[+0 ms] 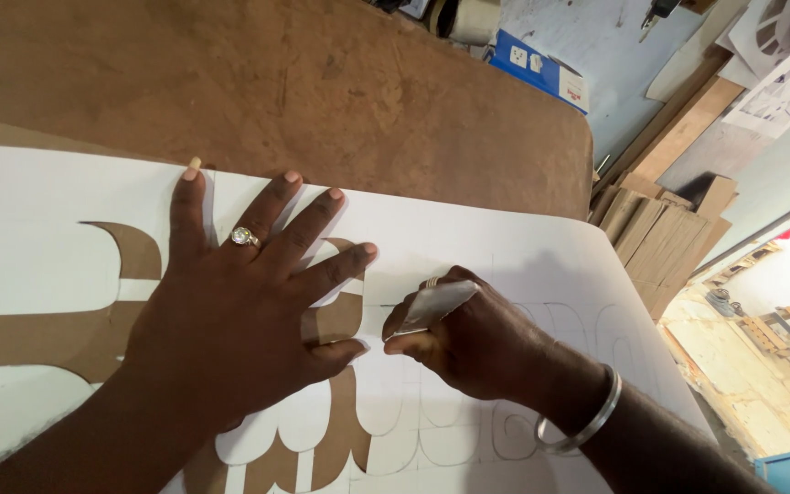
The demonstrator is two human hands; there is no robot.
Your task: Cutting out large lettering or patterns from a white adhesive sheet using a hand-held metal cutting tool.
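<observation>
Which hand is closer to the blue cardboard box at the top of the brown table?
Right. The right hand, gripping a small silver blade, lies below the blue cardboard box. The left hand, flat on the white cut-out sheet, sits farther off to the left.

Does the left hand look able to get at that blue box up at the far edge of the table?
Probably not without moving. The left hand lies flat, fingers spread, on the white sheet, and the blue box sits past the brown board. Nothing blocks the way; it just looks a long stretch.
</observation>
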